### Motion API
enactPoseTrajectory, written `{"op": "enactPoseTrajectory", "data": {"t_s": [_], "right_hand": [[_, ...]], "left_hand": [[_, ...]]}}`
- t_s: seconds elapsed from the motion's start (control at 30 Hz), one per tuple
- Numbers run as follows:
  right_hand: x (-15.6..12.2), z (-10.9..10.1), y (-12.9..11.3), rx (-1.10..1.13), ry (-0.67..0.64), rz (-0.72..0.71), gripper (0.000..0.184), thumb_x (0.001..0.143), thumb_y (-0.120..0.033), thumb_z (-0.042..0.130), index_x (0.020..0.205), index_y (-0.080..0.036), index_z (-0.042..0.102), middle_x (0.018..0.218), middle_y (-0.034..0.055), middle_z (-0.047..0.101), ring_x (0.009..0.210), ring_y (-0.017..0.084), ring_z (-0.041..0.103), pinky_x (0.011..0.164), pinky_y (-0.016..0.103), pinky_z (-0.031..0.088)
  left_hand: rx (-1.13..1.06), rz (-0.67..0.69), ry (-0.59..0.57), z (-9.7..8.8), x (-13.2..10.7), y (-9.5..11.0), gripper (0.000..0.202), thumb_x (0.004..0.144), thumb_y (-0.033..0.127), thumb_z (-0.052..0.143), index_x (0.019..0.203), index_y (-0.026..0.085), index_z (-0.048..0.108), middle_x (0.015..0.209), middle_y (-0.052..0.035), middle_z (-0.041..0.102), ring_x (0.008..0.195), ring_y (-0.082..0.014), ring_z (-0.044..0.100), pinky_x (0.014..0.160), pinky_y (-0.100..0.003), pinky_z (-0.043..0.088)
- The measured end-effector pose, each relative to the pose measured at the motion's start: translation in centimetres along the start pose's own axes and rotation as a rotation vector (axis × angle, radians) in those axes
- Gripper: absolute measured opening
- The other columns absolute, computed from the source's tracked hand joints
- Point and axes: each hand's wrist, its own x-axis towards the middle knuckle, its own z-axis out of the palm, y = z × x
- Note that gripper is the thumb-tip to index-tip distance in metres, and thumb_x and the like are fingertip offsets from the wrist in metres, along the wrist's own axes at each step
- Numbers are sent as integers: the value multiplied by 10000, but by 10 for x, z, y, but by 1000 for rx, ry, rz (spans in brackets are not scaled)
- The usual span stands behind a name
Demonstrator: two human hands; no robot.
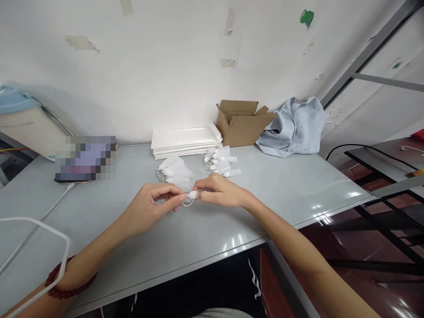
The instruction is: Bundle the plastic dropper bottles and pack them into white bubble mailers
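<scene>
Above the grey table, my two hands meet on a small white dropper bottle (pixel 193 194) with a thin looped strap hanging below it. My right hand (pixel 218 191) is closed around the bottle's body, which is mostly hidden by the fingers. At the bottle's tip, my left hand (pixel 155 204) pinches with thumb and forefinger; the small cap there is mostly covered. Just behind the hands lies a group of flat, translucent white bottles (pixel 175 170) with strapped ends. To the right of these is a loose pile of similar small bottles (pixel 222 162).
Against the wall are a stack of white flat boxes (pixel 185 140), an open cardboard box (pixel 247 128) and a light blue cloth (pixel 294 130). At left, a propped phone (pixel 88 159) has a white cable (pixel 49 218). A white bent rod (pixel 62 234) crosses the left foreground.
</scene>
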Motion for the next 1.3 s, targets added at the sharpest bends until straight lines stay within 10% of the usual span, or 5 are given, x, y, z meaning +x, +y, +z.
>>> {"op": "enactPoseTrajectory", "data": {"t_s": [1.3], "right_hand": [[2,6,1,-17,-29,63,221,856,-284,474,800,-124,616,576,-44,460,536,81,392,529,219,293]], "left_hand": [[-52,-59,-47,3,2,-8,242,833,391,558,747,207,690,581,16,621,575,-139,601,578,-227,480]]}}
